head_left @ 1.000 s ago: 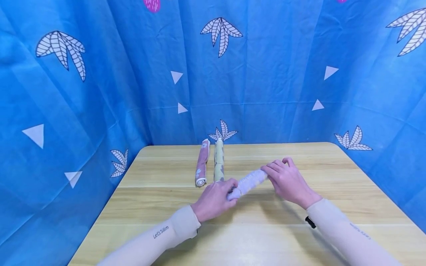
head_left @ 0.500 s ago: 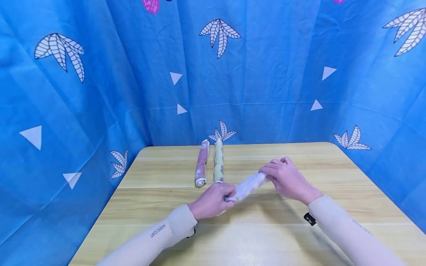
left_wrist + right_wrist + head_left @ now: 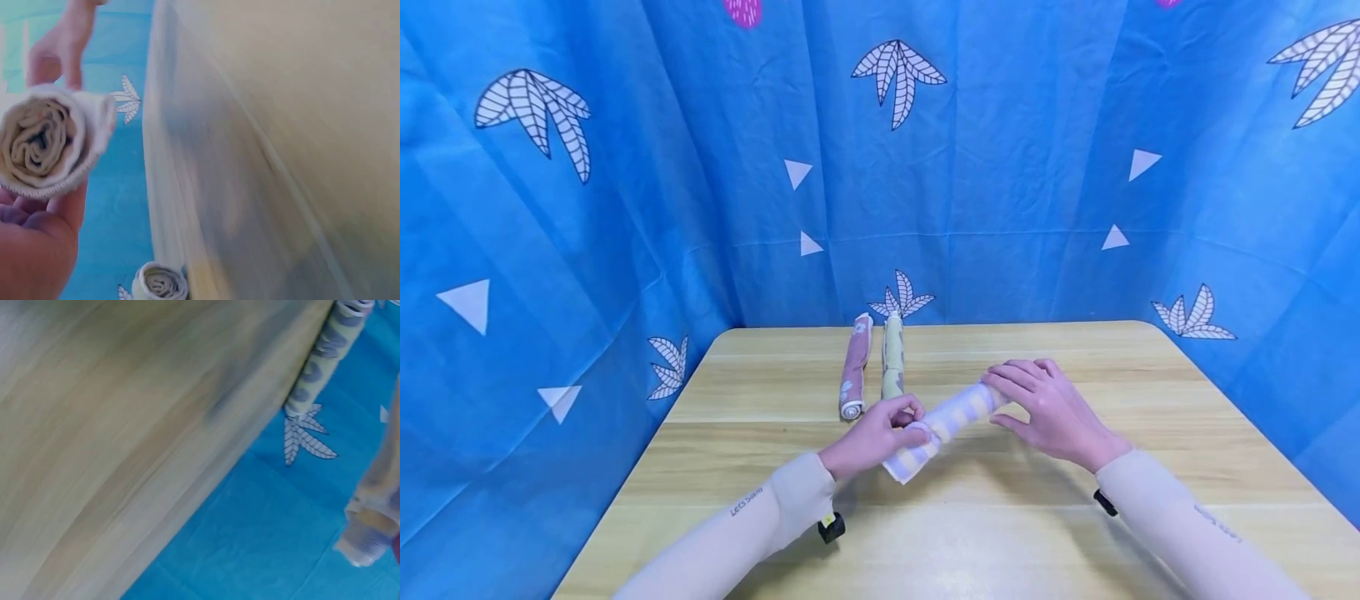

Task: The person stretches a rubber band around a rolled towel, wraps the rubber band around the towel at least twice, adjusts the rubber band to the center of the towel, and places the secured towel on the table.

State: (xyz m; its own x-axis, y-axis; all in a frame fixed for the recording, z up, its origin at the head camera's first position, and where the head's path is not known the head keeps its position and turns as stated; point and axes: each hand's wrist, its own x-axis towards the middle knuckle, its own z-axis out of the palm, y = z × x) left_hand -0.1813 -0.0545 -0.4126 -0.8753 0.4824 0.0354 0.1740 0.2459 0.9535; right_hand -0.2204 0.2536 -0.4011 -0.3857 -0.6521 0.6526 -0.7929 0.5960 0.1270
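Observation:
A lavender-and-white checked towel (image 3: 962,412), rolled into a tube, slants between both hands over the table. My left hand (image 3: 880,433) grips its near end, thumb on the cloth, and a loose flap of towel hangs below that thumb. At the far end, my right hand (image 3: 1048,408) lays its fingers over the roll, with the thumb spread off to the near side. The left wrist view looks straight at the roll's spiral end (image 3: 40,140), held by the left hand's fingers (image 3: 47,244) from below. Part of the roll (image 3: 369,534) shows at the right wrist view's edge.
A dusty-pink rolled towel (image 3: 856,367) and a yellow-green rolled towel (image 3: 892,354) lie side by side near the back of the wooden table (image 3: 760,467). The left hand is close to the yellow-green one's near end. A blue patterned curtain (image 3: 1000,167) surrounds the table.
My left hand has shifted slightly left and loosened round the near end, where a checked flap now shows. The right hand's thumb has spread away from its fingers. The other rolls have stayed put.

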